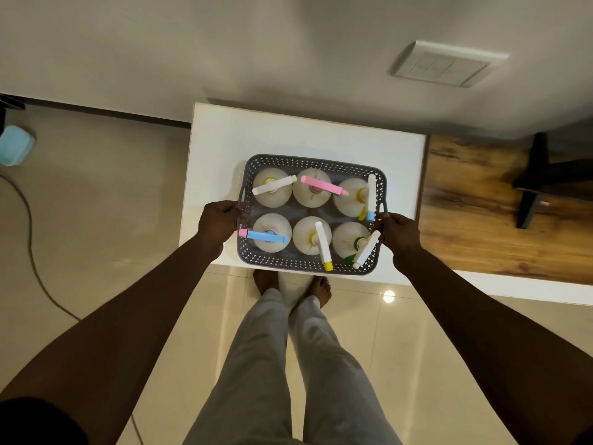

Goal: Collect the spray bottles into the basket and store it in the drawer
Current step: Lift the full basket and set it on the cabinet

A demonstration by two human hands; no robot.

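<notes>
A grey perforated basket (pixel 308 162) sits on the white cabinet top (pixel 224 139). Several white spray bottles stand inside it in two rows, among them one with a pink head (pixel 322 185), one with a blue head (pixel 266 236) and one with a yellow tip (pixel 324 248). My left hand (pixel 218 221) grips the basket's left handle. On the opposite side my right hand (pixel 398 232) grips the right handle. No drawer is visible from this angle.
A wooden tabletop (pixel 500 213) with a black stand (pixel 532 181) on it adjoins the cabinet on the right. A wall switch plate (pixel 446 64) is behind. On the tiled floor lie a cable (pixel 29 220) and a light blue object (pixel 14 146). My legs stand below the cabinet's front edge.
</notes>
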